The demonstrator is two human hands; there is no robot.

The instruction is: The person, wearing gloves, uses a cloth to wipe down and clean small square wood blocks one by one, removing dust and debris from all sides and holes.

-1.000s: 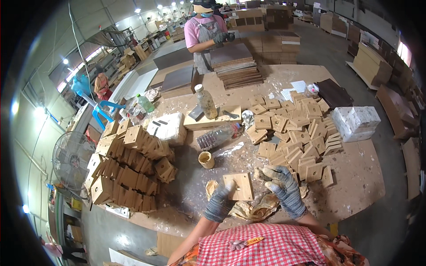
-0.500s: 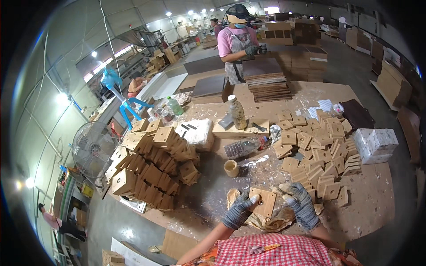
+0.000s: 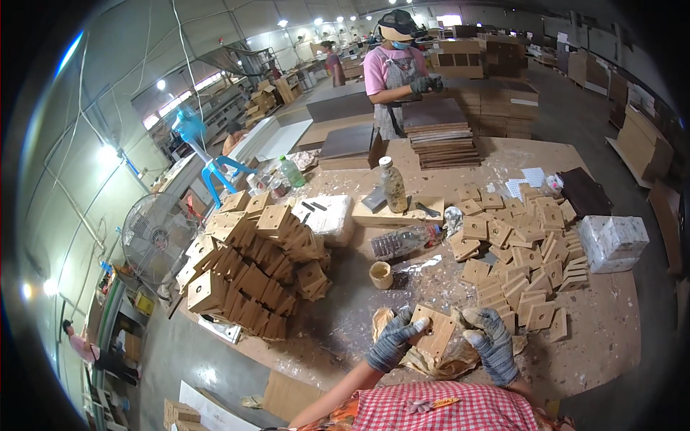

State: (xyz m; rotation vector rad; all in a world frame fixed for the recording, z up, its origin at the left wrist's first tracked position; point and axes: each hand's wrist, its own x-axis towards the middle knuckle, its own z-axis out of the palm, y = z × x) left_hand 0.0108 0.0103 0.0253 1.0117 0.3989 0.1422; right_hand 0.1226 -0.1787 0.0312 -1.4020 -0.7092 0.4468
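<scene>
My left hand [image 3: 392, 343], in a grey knit glove, is closed on the edge of a square wooden block [image 3: 436, 332]. The block is tilted and has a hole near its middle and small holes at its corners. My right hand [image 3: 494, 348], gloved too, is just right of the block and apart from it. Its fingers are curled, with a gap between thumb and fingertips and nothing visible in it. A crumpled beige cloth [image 3: 449, 363] lies on the table beneath the block and between both hands. A small round tan cup [image 3: 381, 274] stands beyond my left hand.
Stacked wooden blocks [image 3: 248, 287] rise at the left; a loose heap of similar blocks [image 3: 521, 248] spreads at the right. A plastic bottle [image 3: 406, 241] lies mid-table, behind it an upright jar [image 3: 392, 185]. White wrapped bundles [image 3: 612, 244] sit at the right edge. Across the table stands a co-worker [image 3: 399, 75].
The block in my left hand has turned and tilted a little. My right hand's fingertips have drawn slightly away from the block. The whole view has shifted a little.
</scene>
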